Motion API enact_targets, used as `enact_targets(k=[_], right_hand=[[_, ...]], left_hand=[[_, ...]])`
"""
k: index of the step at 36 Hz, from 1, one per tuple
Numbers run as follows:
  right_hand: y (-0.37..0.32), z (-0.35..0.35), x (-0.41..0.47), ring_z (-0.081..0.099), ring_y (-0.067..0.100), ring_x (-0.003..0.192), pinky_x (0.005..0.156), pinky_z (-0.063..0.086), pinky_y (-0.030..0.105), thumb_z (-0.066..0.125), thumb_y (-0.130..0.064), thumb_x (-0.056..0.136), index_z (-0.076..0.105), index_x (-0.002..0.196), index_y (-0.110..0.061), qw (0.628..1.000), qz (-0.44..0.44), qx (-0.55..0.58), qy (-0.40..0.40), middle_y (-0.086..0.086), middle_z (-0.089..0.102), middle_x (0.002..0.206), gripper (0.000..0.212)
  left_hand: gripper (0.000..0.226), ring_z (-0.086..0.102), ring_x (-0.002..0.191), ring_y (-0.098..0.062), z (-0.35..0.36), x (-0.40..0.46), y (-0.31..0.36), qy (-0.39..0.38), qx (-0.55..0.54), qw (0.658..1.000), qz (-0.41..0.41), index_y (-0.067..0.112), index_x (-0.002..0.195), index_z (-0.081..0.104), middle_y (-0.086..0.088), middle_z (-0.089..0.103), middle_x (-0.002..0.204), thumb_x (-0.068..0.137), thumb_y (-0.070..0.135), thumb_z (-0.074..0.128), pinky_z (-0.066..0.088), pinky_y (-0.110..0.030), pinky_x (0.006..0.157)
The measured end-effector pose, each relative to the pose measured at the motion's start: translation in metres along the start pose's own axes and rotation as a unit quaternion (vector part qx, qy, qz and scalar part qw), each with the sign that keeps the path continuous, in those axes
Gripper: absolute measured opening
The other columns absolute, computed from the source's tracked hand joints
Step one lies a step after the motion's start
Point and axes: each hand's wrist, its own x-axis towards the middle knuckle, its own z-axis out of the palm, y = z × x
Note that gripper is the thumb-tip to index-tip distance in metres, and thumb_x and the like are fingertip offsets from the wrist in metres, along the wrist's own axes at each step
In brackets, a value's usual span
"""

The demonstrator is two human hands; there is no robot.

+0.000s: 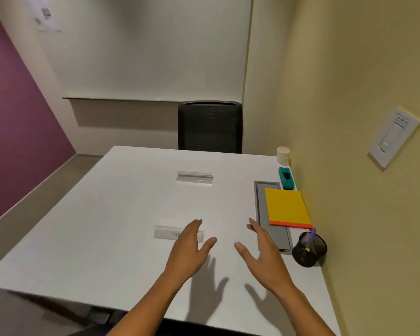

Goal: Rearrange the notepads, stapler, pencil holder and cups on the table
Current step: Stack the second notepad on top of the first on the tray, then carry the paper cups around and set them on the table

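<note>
Along the right edge of the white table (pixel 121 214), by the yellow wall, stand a white cup (pixel 283 154), a teal stapler (pixel 286 178), a yellow notepad stacked on an orange-red one (pixel 286 207), and a black mesh pencil holder (pixel 309 249) with a purple pen in it. My left hand (pixel 189 251) and my right hand (pixel 262 255) hover open over the near middle of the table, palms facing each other, holding nothing. The right hand is just left of the notepads and the holder.
A grey cable tray cover (pixel 262 214) is set into the table under the notepads. Two clear acrylic name stands (pixel 194 177) (pixel 165 232) sit mid-table. A black mesh chair (pixel 210 127) stands at the far side. A wall switch (pixel 393 139) is on the right.
</note>
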Motion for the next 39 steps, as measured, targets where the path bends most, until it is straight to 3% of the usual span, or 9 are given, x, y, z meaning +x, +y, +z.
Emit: enact_targets(k=[7,13,16,20,25,30,39], right_hand=[[-0.048,0.022,-0.044,0.034,-0.006,0.133,0.106,0.030,0.023,0.062,-0.058,0.090,0.020,0.153,-0.049,0.998,-0.051,-0.004,-0.042,-0.030,0.037,0.145,0.075],[-0.079,0.042,-0.089,0.033,0.003,0.143,0.109,0.027,0.022,0.061,-0.059,0.089,0.018,0.155,-0.044,0.989,-0.098,-0.009,-0.106,-0.021,0.033,0.156,0.081],[-0.089,0.052,-0.113,0.029,-0.001,0.143,0.110,0.025,0.020,0.061,-0.061,0.089,0.015,0.155,-0.047,0.983,-0.119,0.004,-0.140,-0.023,0.031,0.156,0.081],[-0.101,0.070,-0.138,0.027,-0.008,0.139,0.109,0.026,0.021,0.062,-0.062,0.088,0.014,0.155,-0.048,0.970,-0.139,0.026,-0.200,-0.027,0.028,0.156,0.084],[-0.126,0.106,-0.175,0.026,-0.006,0.141,0.111,0.029,0.024,0.062,-0.063,0.088,0.012,0.156,-0.049,0.947,-0.166,0.053,-0.270,-0.027,0.027,0.157,0.086],[-0.156,0.146,-0.213,0.022,-0.005,0.145,0.117,0.029,0.029,0.061,-0.065,0.087,0.011,0.157,-0.046,0.917,-0.209,0.062,-0.333,-0.025,0.023,0.159,0.089],[-0.211,0.238,-0.249,0.019,-0.002,0.149,0.122,0.026,0.032,0.063,-0.064,0.088,0.011,0.158,-0.043,0.879,-0.280,0.037,-0.385,-0.020,0.024,0.161,0.089]], left_hand=[[0.069,0.032,0.144,-0.010,-0.047,-0.083,-0.008,0.112,-0.049,0.992,-0.036,0.025,0.151,0.032,0.009,0.035,0.157,0.093,0.055,0.054,0.029,-0.028,0.114],[0.070,0.031,0.144,-0.009,-0.070,-0.164,-0.024,0.214,-0.076,0.970,-0.084,0.028,0.151,0.033,0.011,0.033,0.158,0.092,0.057,0.055,0.026,-0.026,0.114],[0.069,0.032,0.143,-0.008,-0.078,-0.203,-0.031,0.260,-0.080,0.956,-0.107,0.029,0.150,0.035,0.011,0.034,0.157,0.091,0.057,0.055,0.029,-0.028,0.115],[0.069,0.027,0.144,-0.005,-0.084,-0.252,-0.039,0.298,-0.051,0.944,-0.132,0.026,0.151,0.035,0.010,0.033,0.157,0.092,0.055,0.056,0.022,-0.023,0.112],[0.066,0.033,0.141,-0.006,-0.099,-0.316,-0.054,0.337,-0.036,0.925,-0.172,0.019,0.149,0.040,0.005,0.038,0.155,0.092,0.046,0.059,0.026,-0.019,0.111],[0.068,0.034,0.142,-0.009,-0.122,-0.366,-0.077,0.384,-0.022,0.899,-0.209,0.021,0.148,0.042,0.005,0.039,0.155,0.090,0.053,0.056,0.033,-0.036,0.117],[0.075,0.038,0.139,-0.008,-0.171,-0.422,-0.144,0.437,-0.059,0.858,-0.262,0.022,0.146,0.044,0.006,0.041,0.152,0.083,0.062,0.052,0.032,-0.026,0.112]])
